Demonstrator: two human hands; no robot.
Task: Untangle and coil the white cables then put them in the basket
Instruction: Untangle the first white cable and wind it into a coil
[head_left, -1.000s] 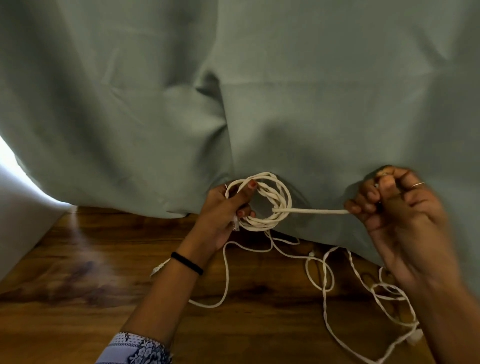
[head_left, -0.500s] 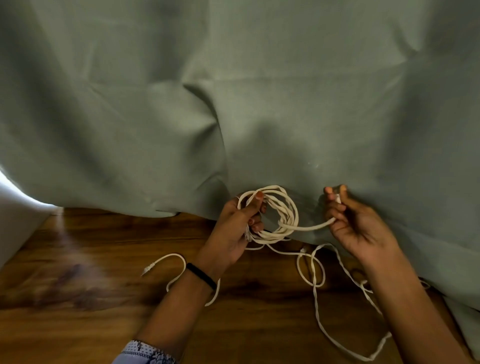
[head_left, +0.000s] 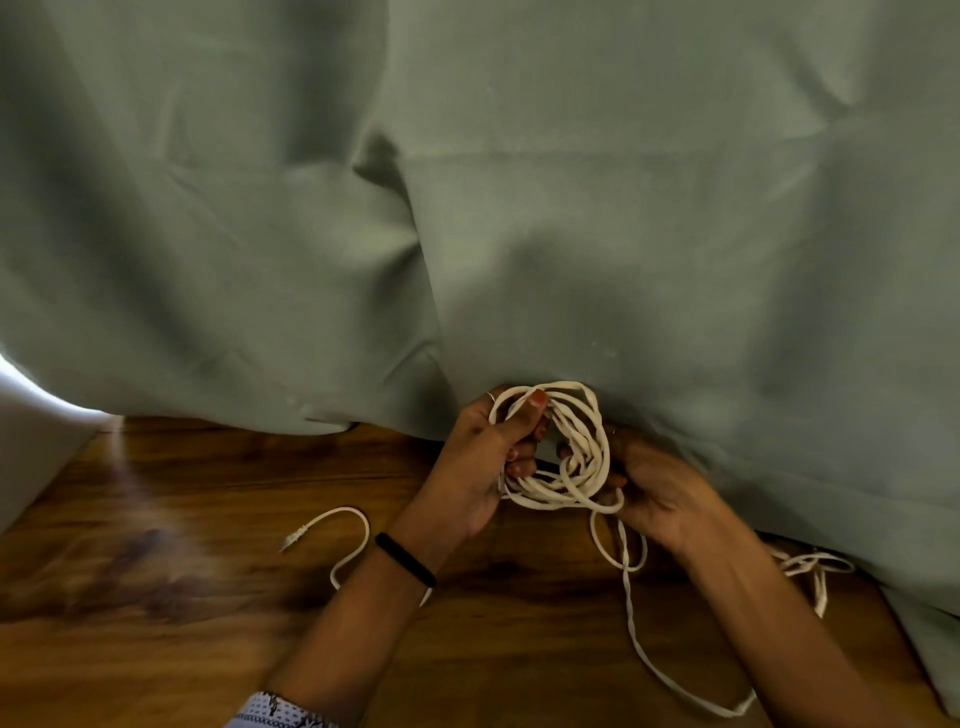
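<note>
Coil: the white cable coil (head_left: 558, 447) is up off the bench (head_left: 208, 623), held between my two hands right at the hem of the grey-green curtain (head_left: 467, 208).
Left hand: my left hand (head_left: 485, 467) is clamped on the left side of the coil, thumb pressed across the top strands, fingers curled in through the middle.
Right hand: my right hand (head_left: 657, 491) is curled round the coil's right side, pinching the newest turn against the bundle.
Loose tail: the uncoiled cable (head_left: 631, 597) drops from the coil's bottom edge, runs down the bench beside my right forearm and loops back at the lower right.
Other end: a plug end (head_left: 291, 540) lies on the bench just left of my left wrist.
Tangle: more white strands (head_left: 810, 564) sit bunched behind my right forearm, near the curtain hem; I can't tell how knotted they are.
Feel: I judge it light, thin and floppy, a little springy, so the turns will want to spring open.
Where to hold: best pinched across all the strands at one spot, as my left thumb does now.
Risk: tugging the tail hard could tighten that bunch.
Basket: not in view.
</note>
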